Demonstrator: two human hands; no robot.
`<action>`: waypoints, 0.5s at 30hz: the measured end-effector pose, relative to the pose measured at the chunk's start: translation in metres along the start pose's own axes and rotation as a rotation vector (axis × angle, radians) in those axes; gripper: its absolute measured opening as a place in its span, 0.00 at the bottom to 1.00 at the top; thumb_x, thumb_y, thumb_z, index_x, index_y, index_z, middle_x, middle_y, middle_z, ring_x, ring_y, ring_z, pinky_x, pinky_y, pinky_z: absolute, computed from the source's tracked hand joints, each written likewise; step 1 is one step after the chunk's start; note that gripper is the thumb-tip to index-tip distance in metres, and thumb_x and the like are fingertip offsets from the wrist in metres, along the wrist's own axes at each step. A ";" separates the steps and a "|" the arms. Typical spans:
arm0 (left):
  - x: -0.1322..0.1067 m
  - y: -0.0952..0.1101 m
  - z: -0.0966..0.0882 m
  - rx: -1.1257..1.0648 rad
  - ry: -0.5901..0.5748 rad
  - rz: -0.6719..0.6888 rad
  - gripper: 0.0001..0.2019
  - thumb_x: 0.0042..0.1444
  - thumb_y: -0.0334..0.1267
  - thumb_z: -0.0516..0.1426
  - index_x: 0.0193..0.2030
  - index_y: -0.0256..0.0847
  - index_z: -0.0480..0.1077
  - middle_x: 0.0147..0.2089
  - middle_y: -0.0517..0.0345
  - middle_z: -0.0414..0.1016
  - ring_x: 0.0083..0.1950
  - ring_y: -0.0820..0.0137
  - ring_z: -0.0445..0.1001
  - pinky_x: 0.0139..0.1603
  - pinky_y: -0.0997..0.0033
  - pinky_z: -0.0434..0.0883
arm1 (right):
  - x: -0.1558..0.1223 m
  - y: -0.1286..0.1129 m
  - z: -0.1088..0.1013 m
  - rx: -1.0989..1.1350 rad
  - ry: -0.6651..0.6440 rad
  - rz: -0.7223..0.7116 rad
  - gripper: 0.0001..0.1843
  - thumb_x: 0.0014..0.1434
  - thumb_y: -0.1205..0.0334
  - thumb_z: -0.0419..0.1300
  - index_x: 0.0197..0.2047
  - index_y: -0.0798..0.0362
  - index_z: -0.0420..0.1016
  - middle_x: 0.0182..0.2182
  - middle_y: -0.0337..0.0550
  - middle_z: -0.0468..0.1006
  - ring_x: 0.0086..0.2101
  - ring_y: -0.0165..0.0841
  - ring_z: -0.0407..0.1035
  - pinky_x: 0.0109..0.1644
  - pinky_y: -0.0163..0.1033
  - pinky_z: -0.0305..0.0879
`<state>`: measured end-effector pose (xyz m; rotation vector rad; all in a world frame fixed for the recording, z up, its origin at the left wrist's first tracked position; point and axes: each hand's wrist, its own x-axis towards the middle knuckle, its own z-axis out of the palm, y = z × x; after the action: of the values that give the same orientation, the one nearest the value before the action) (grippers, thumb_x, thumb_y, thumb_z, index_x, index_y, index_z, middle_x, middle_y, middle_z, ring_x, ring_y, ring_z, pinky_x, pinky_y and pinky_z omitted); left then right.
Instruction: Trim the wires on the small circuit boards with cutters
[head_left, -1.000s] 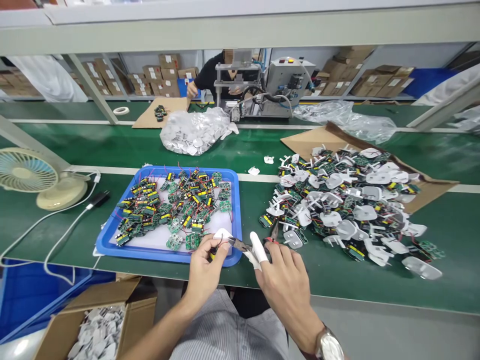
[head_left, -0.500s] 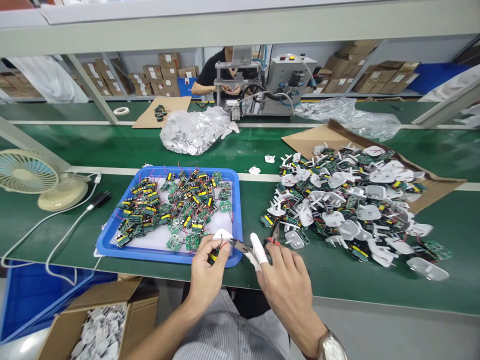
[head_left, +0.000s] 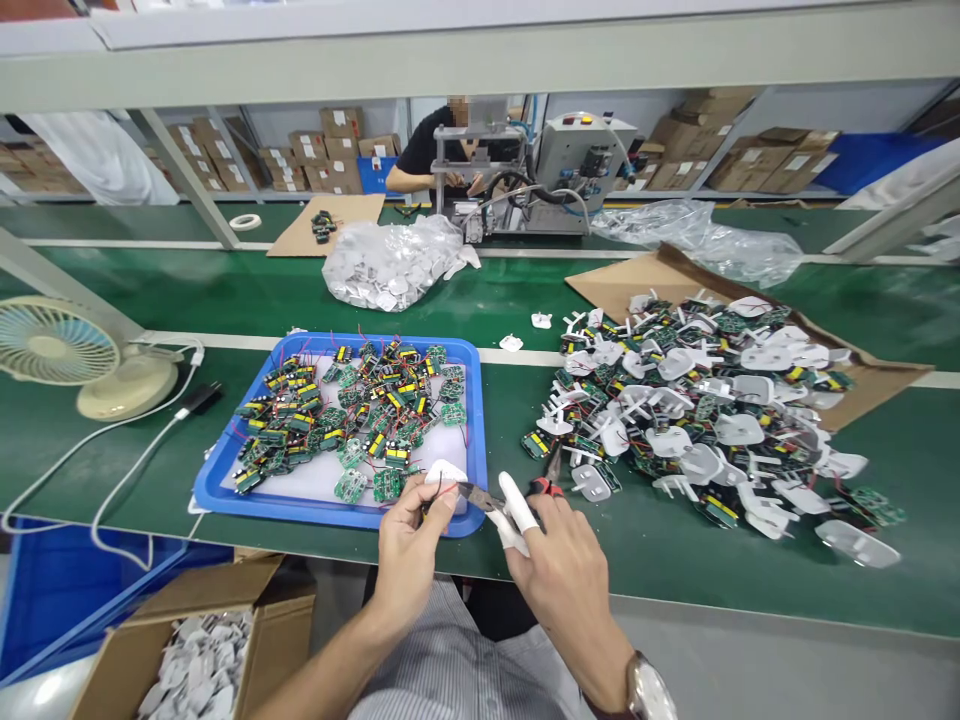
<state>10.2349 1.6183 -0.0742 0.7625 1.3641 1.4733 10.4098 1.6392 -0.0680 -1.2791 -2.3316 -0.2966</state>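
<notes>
A small white plug part (head_left: 444, 472) with a circuit board and thin red wires sits pinched in the fingers of the left hand (head_left: 409, 545), low in the middle of the frame, just over the near right corner of the blue tray (head_left: 217, 475). The right hand (head_left: 559, 570) has its grip closed around red-handled cutters (head_left: 499, 498), whose tip touches the wires beside the part; its forefinger wears a white finger cot. Against the pictures of a second and half a second ago, both hands have barely shifted: the part has stayed between the same fingers and the cutter tip has stayed at the wires, so the snip looks as if it is still being lined up or made, and nothing has yet come free.

The tray holds a heap of green circuit boards (head_left: 352, 415) with yellow parts and red leads. To the right of the hands on the green bench (head_left: 675, 560) spreads a big pile of white plug shells and boards (head_left: 697, 410), partly on cardboard. At lower left an open carton (head_left: 195, 650) holds white shells. A small fan (head_left: 56, 345) stands at far left. Across the bench, in the upper middle of the frame, lie a clear bag of white parts (head_left: 394, 262) and a grey machine (head_left: 540, 170), where another person (head_left: 420, 150) works.
</notes>
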 end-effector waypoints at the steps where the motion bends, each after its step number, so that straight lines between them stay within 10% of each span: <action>1: 0.000 -0.001 -0.001 -0.029 -0.002 -0.005 0.14 0.56 0.50 0.66 0.39 0.41 0.82 0.42 0.55 0.74 0.45 0.67 0.72 0.46 0.73 0.71 | -0.001 0.000 0.002 0.032 0.016 0.009 0.11 0.61 0.73 0.54 0.38 0.53 0.76 0.33 0.48 0.72 0.34 0.41 0.63 0.35 0.45 0.57; 9: 0.001 -0.001 -0.004 -0.151 -0.041 -0.070 0.12 0.56 0.47 0.67 0.33 0.40 0.81 0.35 0.58 0.72 0.37 0.72 0.67 0.39 0.76 0.67 | -0.004 -0.005 0.008 0.441 -0.004 0.102 0.20 0.66 0.69 0.50 0.59 0.54 0.71 0.33 0.42 0.73 0.31 0.34 0.69 0.33 0.37 0.66; 15: 0.000 0.005 -0.009 0.123 -0.079 0.120 0.09 0.62 0.43 0.62 0.39 0.41 0.81 0.44 0.53 0.74 0.49 0.65 0.71 0.51 0.70 0.68 | -0.003 0.004 -0.004 0.026 0.005 0.007 0.09 0.57 0.72 0.56 0.36 0.53 0.76 0.38 0.52 0.76 0.38 0.43 0.67 0.38 0.45 0.62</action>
<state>10.2257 1.6153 -0.0711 0.9858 1.3785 1.4455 10.4152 1.6375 -0.0661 -1.2732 -2.3188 -0.2661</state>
